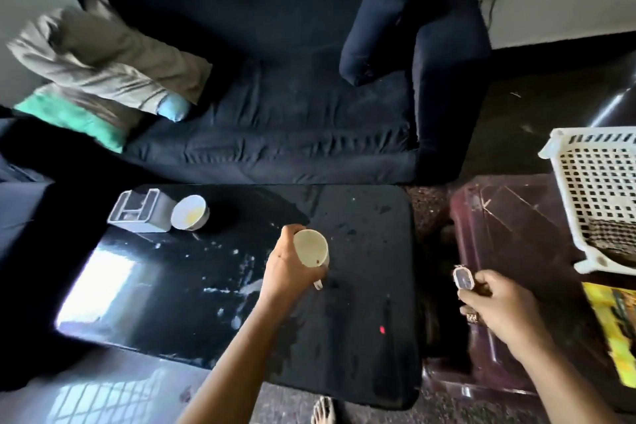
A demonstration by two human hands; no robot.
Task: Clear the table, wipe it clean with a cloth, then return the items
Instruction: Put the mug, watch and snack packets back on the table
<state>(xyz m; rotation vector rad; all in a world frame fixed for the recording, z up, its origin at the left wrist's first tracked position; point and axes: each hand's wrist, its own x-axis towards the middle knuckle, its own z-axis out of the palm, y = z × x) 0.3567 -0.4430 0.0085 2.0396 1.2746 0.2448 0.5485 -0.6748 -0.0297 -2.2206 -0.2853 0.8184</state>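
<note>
Above black table (pixel 371 217), left hand (pixel 292 268) gripping cup (pixel 311 248).

Black glossy table (pixel 172 286), white smears; grey box (pixel 141 212) touching white bowl (pixel 190 212) at far-left corner.

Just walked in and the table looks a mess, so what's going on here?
A person is clearing a black table in front of a dark sofa. The left hand holds a cream cup above the table; the right hand holds a small watch-like item beside it. A grey container and a white bowl are on the table, which shows white smears and spots.
</note>
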